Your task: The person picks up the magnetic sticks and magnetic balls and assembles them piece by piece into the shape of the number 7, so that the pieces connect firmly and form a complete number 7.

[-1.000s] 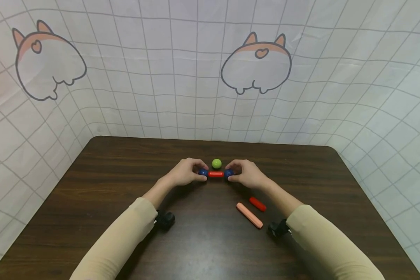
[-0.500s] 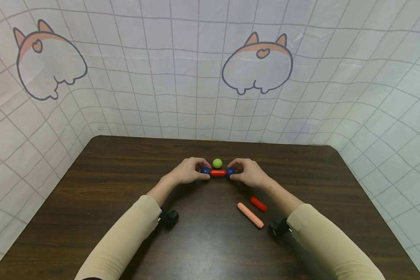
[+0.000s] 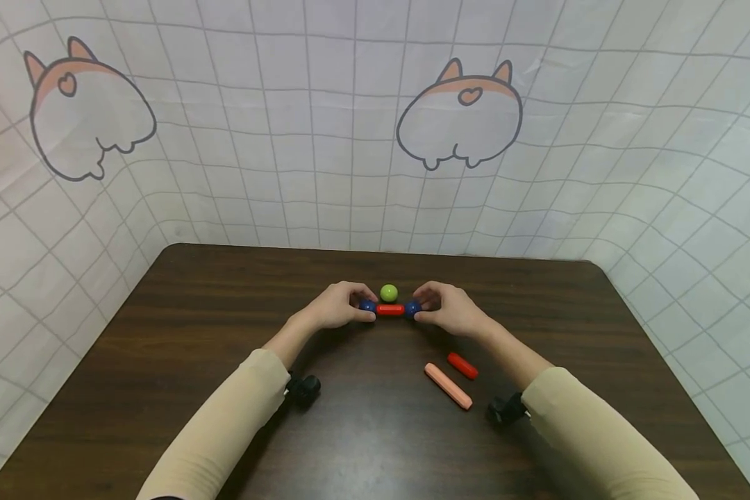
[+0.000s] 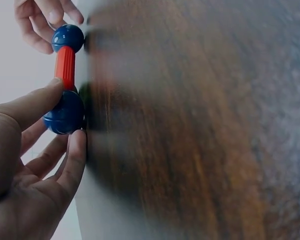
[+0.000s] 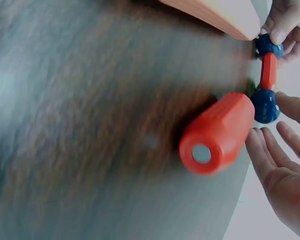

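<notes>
A short red rod [image 3: 390, 310] joins two blue balls on the dark table, forming a dumbbell shape. My left hand [image 3: 339, 305] holds the left blue ball [image 4: 65, 112], its thumb near the joint with the rod and its fingers on the far side. Around the right blue ball [image 5: 265, 106], my right hand [image 3: 450, 310] has its thumb and fingers spread, with a gap between fingers and ball; whether the thumb still touches is unclear. A green ball [image 3: 389, 293] sits just behind the red rod.
Nearer the right forearm lie a loose red rod [image 3: 462, 365], with a silvery disc in its end, and a longer peach rod [image 3: 448, 386]. A white grid-patterned cloth [image 3: 325, 139] hangs behind and beside the table [image 3: 225, 292].
Both hands and the joined pieces have shifted slightly right since the first frame. In the last half second my right hand has loosened and drawn a little away from the right blue ball.
</notes>
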